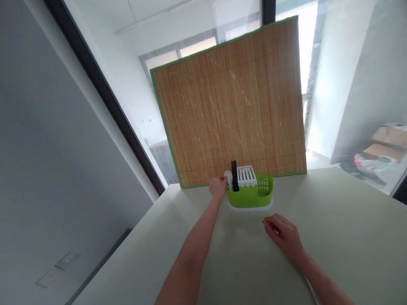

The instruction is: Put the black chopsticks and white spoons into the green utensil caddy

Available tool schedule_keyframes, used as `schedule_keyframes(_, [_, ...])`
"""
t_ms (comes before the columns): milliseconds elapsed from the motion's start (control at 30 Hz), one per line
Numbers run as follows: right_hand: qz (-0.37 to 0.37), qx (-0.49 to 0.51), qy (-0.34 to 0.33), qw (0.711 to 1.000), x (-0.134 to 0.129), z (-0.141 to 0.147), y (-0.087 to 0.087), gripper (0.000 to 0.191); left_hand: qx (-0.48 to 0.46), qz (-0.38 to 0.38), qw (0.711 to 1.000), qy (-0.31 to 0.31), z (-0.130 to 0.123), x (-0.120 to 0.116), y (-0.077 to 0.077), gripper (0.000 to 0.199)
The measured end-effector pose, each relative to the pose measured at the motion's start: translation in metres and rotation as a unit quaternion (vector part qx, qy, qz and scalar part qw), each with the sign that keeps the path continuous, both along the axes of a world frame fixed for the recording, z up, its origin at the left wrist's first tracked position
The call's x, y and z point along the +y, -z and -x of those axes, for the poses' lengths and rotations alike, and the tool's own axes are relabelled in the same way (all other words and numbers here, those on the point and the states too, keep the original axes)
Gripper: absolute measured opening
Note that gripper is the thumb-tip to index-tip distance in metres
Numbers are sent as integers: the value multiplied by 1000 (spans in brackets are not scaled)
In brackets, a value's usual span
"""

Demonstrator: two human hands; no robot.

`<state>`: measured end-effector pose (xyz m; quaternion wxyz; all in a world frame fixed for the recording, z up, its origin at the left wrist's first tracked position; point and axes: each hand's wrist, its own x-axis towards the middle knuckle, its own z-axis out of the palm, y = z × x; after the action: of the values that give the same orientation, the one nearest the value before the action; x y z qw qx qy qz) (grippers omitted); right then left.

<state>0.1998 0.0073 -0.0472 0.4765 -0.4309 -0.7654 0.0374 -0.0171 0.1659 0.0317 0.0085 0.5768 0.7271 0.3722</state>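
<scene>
A green basket (243, 198) with a white base stands towards the back of the table. A white slatted piece (246, 175) sits on its top, and a black upright object (234, 176) stands beside that piece. At the basket's left end is a white spoon (228, 174), its rounded end up, with the fingers of my left hand (218, 186) closed on it. My right hand (282, 231) is in front of the basket to the right, its fingers curled together. Whether anything is inside those fingers is too small to tell.
A bamboo mat (232, 106) with green edging stands upright behind the basket. The pale table (178, 237) reaches towards me. A thin white cable (310, 288) lies by my right forearm. Cardboard boxes (389, 137) are at the far right.
</scene>
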Motion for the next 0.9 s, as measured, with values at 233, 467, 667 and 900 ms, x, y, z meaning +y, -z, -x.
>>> schedule_keyframes(233, [15,-8,7,1000,-1,0,0,15,34,15,999,19,4,2,1,18])
schedule_keyframes(467, [12,-2,15,1000,1,-1,1,17,81,-15,995,53,4,-4,-11,35])
schedule_keyframes(667, [22,-12,13,1000,-1,-1,-2,17,133,7,990,52,5,5,-22,32])
schedule_keyframes(900, [19,-12,20,1000,0,-2,-1,18,175,11,983,52,6,6,-19,30])
